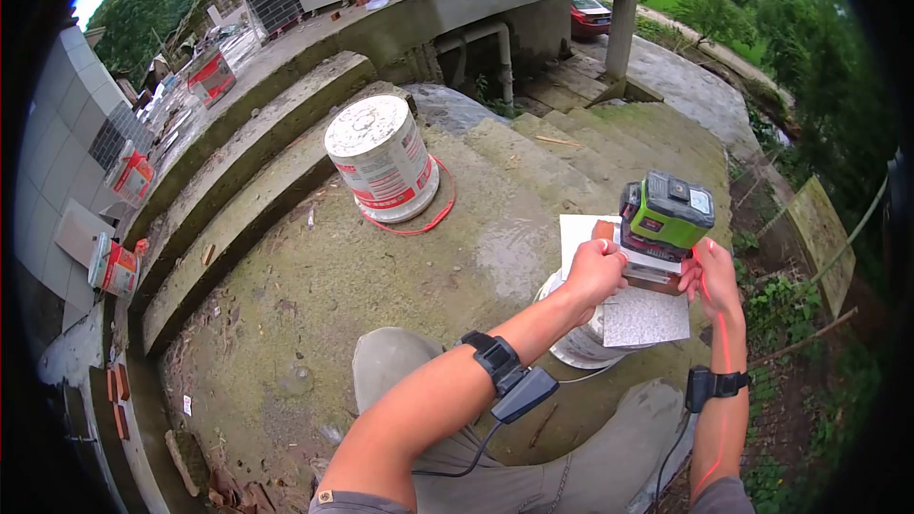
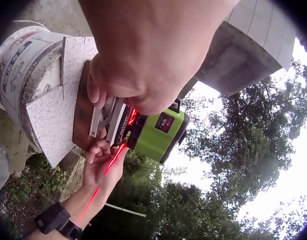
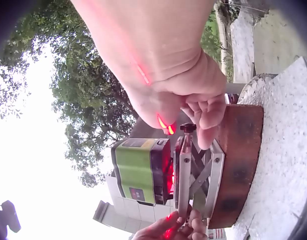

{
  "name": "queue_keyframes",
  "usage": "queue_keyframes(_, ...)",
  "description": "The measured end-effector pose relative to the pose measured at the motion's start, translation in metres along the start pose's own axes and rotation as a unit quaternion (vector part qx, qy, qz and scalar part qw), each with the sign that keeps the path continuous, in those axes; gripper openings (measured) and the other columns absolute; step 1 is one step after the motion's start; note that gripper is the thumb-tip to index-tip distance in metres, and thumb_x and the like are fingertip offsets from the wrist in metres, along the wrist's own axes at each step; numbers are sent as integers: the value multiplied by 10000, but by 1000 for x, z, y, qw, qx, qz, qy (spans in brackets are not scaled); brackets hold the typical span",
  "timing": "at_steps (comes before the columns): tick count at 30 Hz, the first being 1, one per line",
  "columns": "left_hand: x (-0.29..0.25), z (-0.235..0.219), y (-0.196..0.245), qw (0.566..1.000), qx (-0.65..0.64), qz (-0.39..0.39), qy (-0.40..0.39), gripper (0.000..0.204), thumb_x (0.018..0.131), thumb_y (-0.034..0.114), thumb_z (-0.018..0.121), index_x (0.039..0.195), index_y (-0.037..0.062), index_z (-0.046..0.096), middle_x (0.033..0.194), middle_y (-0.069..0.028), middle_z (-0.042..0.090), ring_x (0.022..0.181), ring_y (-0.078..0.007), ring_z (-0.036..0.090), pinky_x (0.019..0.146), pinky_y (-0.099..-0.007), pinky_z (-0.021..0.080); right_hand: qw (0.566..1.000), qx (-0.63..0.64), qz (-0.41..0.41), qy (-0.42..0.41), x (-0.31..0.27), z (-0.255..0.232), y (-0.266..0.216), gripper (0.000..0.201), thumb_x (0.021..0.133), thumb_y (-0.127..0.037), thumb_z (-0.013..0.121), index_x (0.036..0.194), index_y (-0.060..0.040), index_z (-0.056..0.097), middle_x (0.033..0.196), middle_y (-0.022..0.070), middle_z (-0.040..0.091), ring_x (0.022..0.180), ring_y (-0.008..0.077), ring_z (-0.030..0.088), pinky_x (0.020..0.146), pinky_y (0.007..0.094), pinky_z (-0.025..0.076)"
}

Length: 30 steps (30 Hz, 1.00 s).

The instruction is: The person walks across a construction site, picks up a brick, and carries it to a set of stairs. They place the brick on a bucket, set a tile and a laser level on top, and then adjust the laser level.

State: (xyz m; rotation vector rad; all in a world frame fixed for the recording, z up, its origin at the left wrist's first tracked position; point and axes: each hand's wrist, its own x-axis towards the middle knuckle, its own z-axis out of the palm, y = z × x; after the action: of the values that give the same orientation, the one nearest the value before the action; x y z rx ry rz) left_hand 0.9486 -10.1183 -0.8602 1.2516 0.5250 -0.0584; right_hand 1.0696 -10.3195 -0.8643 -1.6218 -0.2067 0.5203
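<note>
A green and black laser level (image 1: 671, 214) stands on a small metal scissor lift stand (image 3: 216, 172). Under the stand lies a red brick (image 3: 241, 160), on speckled tile (image 1: 647, 319) laid over an upturned white bucket (image 2: 23, 65). My left hand (image 1: 597, 271) pinches the stand's side between thumb and curled fingers. On the opposite side, my right hand (image 1: 716, 278) has bent fingers by the stand's dark knob (image 3: 188, 128), one fingertip at the lower plate; I cannot tell whether it grips. Red laser light crosses the right hand and forearm.
Another upturned bucket (image 1: 381, 152) with a red handle sits on the mossy concrete ahead. Concrete steps (image 1: 248, 171) rise on the left, with more buckets along them. More steps (image 1: 609, 148) lead away ahead. Plants (image 1: 790, 324) and a leaning board (image 1: 819, 238) border the right edge.
</note>
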Motion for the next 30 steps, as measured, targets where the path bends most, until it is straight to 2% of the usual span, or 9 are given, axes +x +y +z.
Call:
queue_keyframes(5, 1, 0, -1, 1000, 4, 1, -1, 150, 956, 113, 530, 1021, -10, 588, 903, -91, 616, 746, -165, 616, 642, -294, 509, 999, 10, -39, -28, 5, -7, 10, 323, 1032, -317, 476, 904, -27, 536, 633, 70, 593, 442, 131, 583, 333, 219, 405)
queue_keyframes(8, 0, 1, 0, 1000, 6, 0, 3, 148, 958, 115, 530, 1014, -9, 588, 900, -91, 616, 744, -165, 616, 645, -294, 507, 998, 6, -21, -52, 8, -11, 10, 321, 1030, -312, 481, 913, -20, 544, 631, 65, 595, 439, 129, 582, 331, 220, 406)
queue_keyframes(10, 0, 1, 1, 1000, 6, 0, 4, 146, 958, 116, 531, 1009, -8, 587, 897, -90, 616, 743, -166, 616, 647, -294, 507, 998, -22, 34, -45, 6, -11, 6, 321, 1027, -310, 490, 935, -9, 552, 628, 60, 594, 440, 127, 583, 329, 221, 408)
queue_keyframes(14, 0, 1, 0, 1000, 4, -2, 6, 144, 958, 116, 533, 1008, -7, 589, 894, -89, 616, 741, -166, 616, 645, -295, 507, 999, -24, 35, -29, 6, -10, 8, 312, 1029, -296, 484, 954, -2, 556, 641, 63, 598, 440, 127, 583, 328, 221, 410)
queue_keyframes(16, 1, 1, 0, 1000, 2, -2, 5, 144, 957, 115, 533, 1009, -6, 590, 894, -89, 616, 741, -167, 616, 645, -296, 507, 1000, 5, 1, -3, 2, -4, 5, 292, 1029, -282, 479, 948, -11, 555, 661, 65, 602, 441, 128, 584, 329, 219, 409)
queue_keyframes(22, 0, 1, 0, 1000, 3, -1, 8, 142, 958, 114, 530, 1009, -4, 590, 891, -89, 619, 734, -166, 616, 639, -296, 508, 999, 16, -31, -27, 7, -9, 14, 277, 1025, -268, 488, 917, -22, 556, 662, 65, 604, 442, 129, 586, 328, 221, 401)
queue_keyframes(30, 2, 1, -1, 1000, 8, 1, 7, 144, 960, 117, 530, 1010, -4, 591, 893, -85, 621, 734, -161, 614, 637, -295, 507, 999, -38, 14, 6, 6, -3, 8, 415, 1031, -359, 467, 838, -7, 574, 555, 57, 570, 370, 132, 544, 281, 234, 357)
